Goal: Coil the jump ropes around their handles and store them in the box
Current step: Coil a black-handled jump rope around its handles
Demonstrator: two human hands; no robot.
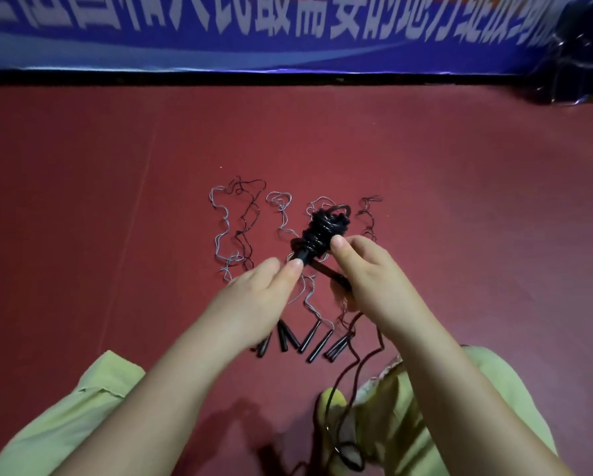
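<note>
I hold a black jump rope bundle [324,231] in the air, its cord coiled in several turns around the handles. My left hand [257,293] pinches the lower end of a black handle. My right hand [360,269] grips the black cord beside the coil. The loose end of that cord [353,379] trails down past my right forearm to the floor. Several more jump ropes [240,228], grey and black, lie stretched on the red floor behind my hands. Their black handles [305,341] lie in a row below my wrists. No box is in view.
A red floor [99,218] spreads all around. A blue banner with white characters [288,32] runs along the far edge. My knees in light green trousers [82,407] frame the bottom of the view. Dark tangled items [573,63] sit at the far right.
</note>
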